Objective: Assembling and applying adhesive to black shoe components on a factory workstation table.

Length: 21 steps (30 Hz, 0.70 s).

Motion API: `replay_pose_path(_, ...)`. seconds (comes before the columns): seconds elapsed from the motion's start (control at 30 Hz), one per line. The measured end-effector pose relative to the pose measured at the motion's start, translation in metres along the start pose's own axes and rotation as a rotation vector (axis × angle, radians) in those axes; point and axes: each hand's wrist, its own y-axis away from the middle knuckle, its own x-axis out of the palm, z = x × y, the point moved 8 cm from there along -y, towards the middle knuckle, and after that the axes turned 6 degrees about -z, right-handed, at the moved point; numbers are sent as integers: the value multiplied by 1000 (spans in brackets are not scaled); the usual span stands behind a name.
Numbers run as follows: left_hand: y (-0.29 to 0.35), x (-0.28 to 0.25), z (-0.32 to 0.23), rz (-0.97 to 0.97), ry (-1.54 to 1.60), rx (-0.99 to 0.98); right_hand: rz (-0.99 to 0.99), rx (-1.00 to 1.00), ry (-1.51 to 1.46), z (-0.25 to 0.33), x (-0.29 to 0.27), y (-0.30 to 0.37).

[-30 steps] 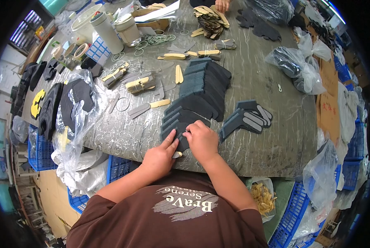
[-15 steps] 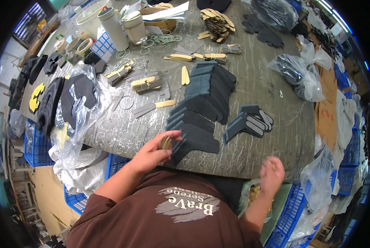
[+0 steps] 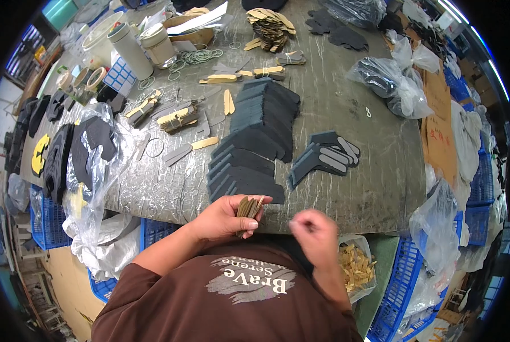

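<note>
My left hand (image 3: 223,218) is closed around a small bundle of thin brown strips (image 3: 247,210), held at the table's front edge. To its right, my right hand (image 3: 316,235) has its fingers curled together and slightly blurred; whatever is in them, if anything, cannot be made out. Just beyond the left hand lies a long overlapping row of dark angled foam pieces (image 3: 255,128). Farther right, a smaller group of dark pieces (image 3: 305,163) has grey rounded strips (image 3: 334,159) on top. A bag of yellowish scraps (image 3: 356,267) sits below the table edge beside my right forearm.
Banded strip bundles (image 3: 178,117) and loose grey and tan strips lie left of the row. Behind stand a flask (image 3: 130,51), a jar (image 3: 158,45) and green rubber bands (image 3: 198,56). Plastic-wrapped dark pieces (image 3: 389,85) lie at right; blue crates (image 3: 400,285) stand below.
My right hand has come leftward toward the left hand, uncovering the scrap bag. The left hand has shifted right and lower, still gripping the strips. The whole view has shifted slightly.
</note>
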Motion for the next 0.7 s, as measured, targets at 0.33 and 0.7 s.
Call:
replay_pose_path(0.33, 12, 5, -27, -91, -972, 449, 287, 118, -155, 3, 68, -17)
replay_pose_path(0.7, 7, 3, -4, -24, -401, 69, 326, 357, -672, -16, 82, -9)
